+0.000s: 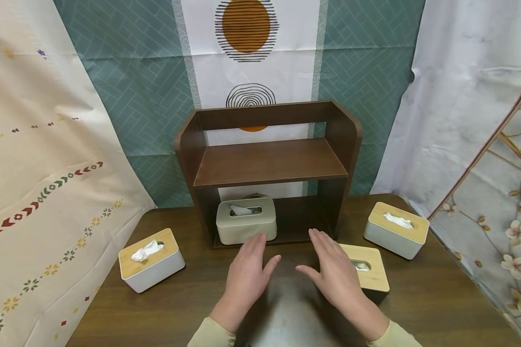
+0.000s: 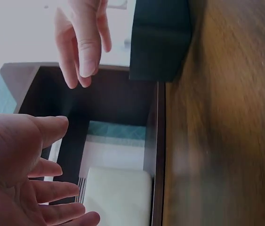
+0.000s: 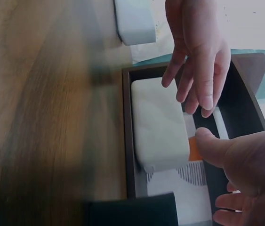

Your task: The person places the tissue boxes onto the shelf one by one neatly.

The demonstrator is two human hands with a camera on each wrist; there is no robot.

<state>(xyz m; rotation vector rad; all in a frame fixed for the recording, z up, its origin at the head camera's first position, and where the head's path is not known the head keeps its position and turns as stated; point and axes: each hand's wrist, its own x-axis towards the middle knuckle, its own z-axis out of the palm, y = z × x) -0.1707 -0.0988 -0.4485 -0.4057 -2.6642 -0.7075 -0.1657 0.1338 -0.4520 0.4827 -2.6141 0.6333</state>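
Note:
Both hands are held above the table in front of a brown shelf (image 1: 269,161), palms facing each other and fingers straight. Neither holds anything. The left hand (image 1: 248,267) is nearest to a cream tissue box (image 1: 246,226), which sits at the left of the lower compartment; in the head view its fingertips overlap the box's lower edge, and contact cannot be told. Beside the right hand (image 1: 334,270) stands a dark tissue box with a wooden lid (image 1: 375,270), partly hidden by that hand. In the right wrist view the cream box (image 3: 159,122) lies past both hands.
A white tissue box with a wooden lid (image 1: 152,260) stands on the table (image 1: 191,294) at the left. Another similar box (image 1: 397,229) is at the right, near the table's edge. Patterned cloths (image 1: 147,96) hang behind and at the sides.

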